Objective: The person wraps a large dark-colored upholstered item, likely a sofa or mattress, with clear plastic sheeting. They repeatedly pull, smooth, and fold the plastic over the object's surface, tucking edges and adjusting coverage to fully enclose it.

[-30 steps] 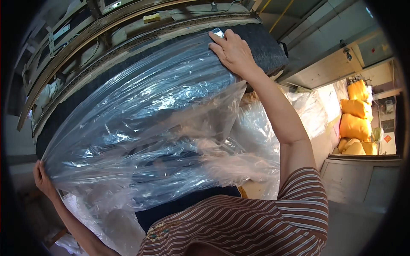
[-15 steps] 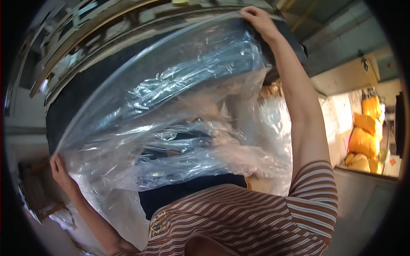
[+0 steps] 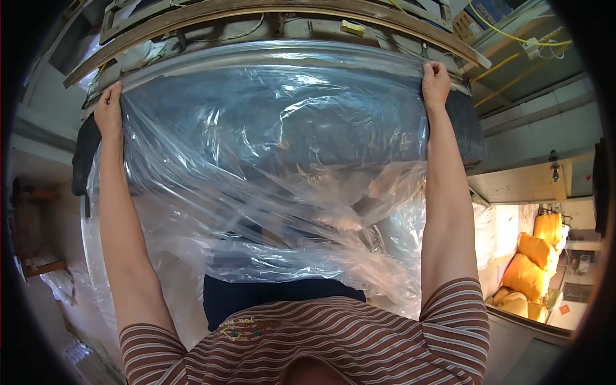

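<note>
A wide sheet of clear plastic film [image 3: 256, 186] is stretched between my two hands, its far edge pulled nearly straight. My left hand [image 3: 109, 112] pinches the film at its far left corner. On the right, my right hand [image 3: 436, 83] grips the same edge with fingers closed. Beneath the film runs a dark cloth-like cover [image 3: 465, 128], seen bare at its right end and dimly through the plastic. The near part of the film hangs in shiny creases toward my body.
A long wooden bar [image 3: 289, 8] crosses beyond the film, with a small yellow block [image 3: 352, 27] near it. A yellow cable [image 3: 513, 38] hangs at the upper right. Several orange-yellow sacks [image 3: 529, 266] are piled past an opening on the right.
My left hand has swung up and away from me, and my right hand has come slightly down. The film's far edge has gone from slanting to almost level and tighter.
</note>
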Motion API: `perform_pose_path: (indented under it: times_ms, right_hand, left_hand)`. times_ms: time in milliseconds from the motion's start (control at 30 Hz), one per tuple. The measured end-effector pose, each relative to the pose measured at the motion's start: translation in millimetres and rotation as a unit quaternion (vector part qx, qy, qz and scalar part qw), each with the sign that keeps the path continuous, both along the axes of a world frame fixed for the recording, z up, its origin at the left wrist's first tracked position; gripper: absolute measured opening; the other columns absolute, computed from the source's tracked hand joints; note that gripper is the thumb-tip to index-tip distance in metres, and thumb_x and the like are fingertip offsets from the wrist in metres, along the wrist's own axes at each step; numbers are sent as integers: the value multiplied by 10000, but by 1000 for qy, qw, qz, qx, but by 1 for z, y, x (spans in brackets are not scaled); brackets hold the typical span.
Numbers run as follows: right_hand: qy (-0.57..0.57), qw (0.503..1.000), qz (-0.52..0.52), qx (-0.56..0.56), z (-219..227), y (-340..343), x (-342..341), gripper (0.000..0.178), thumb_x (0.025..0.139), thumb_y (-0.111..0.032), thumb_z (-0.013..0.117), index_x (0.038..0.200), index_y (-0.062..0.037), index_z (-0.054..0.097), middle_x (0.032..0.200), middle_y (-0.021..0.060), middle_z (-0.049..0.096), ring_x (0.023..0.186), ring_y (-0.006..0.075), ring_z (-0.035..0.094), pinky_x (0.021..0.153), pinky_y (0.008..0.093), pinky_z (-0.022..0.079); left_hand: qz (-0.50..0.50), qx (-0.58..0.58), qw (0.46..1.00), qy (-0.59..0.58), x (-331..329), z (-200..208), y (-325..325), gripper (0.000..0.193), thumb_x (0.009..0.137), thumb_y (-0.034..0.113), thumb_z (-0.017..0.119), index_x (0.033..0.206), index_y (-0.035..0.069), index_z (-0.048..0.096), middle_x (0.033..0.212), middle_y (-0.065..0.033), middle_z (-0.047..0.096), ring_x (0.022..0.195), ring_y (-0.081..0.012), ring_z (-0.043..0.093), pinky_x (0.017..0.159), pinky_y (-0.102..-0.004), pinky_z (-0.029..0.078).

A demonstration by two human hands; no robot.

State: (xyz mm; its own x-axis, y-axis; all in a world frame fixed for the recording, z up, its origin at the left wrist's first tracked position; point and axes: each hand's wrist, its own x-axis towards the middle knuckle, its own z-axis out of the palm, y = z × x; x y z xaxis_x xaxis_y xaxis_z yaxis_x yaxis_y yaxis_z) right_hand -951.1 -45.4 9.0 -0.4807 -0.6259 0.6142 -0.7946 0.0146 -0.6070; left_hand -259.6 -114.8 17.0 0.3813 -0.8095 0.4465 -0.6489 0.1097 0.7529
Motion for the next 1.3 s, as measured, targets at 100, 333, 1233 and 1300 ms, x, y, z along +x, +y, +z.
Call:
perform_pose_path:
  times_ms: [100,333,1233,1300]
  right_hand:
    - [10,999,-31,39,-1,-10,-2,231,835,-251,599,882,-28,634,845,134,649,789,272,618,738,371,462]
    - [30,996,-73,32,-4,-17,-13,339,774,-280,668,910,0,533,966,173,517,906,303,516,844,385,407]
    - [361,926,-45,100,67,135,-12,327,853,-195,623,1135,-48,551,1097,139,570,1053,300,512,895,406,391]
    - [216,966,139,21,84,145,90,314,870,-122,593,1159,-23,523,1122,133,513,995,258,501,867,338,398]
  left_hand:
    - [0,-7,999,32,-4,-1,-19,379,818,384,657,983,45,699,925,-68,678,867,-141,592,791,-265,433]
    - [63,6,997,-47,2,-8,-41,315,776,329,704,844,28,643,726,-6,548,698,-113,494,684,-260,407]
    - [-232,-52,963,-130,-125,-11,25,326,890,383,540,1068,132,650,971,-53,676,815,-235,651,706,-332,500]
    - [-299,-21,952,-54,-195,-8,10,367,861,448,532,1035,148,651,929,-100,669,847,-313,634,737,-378,496]
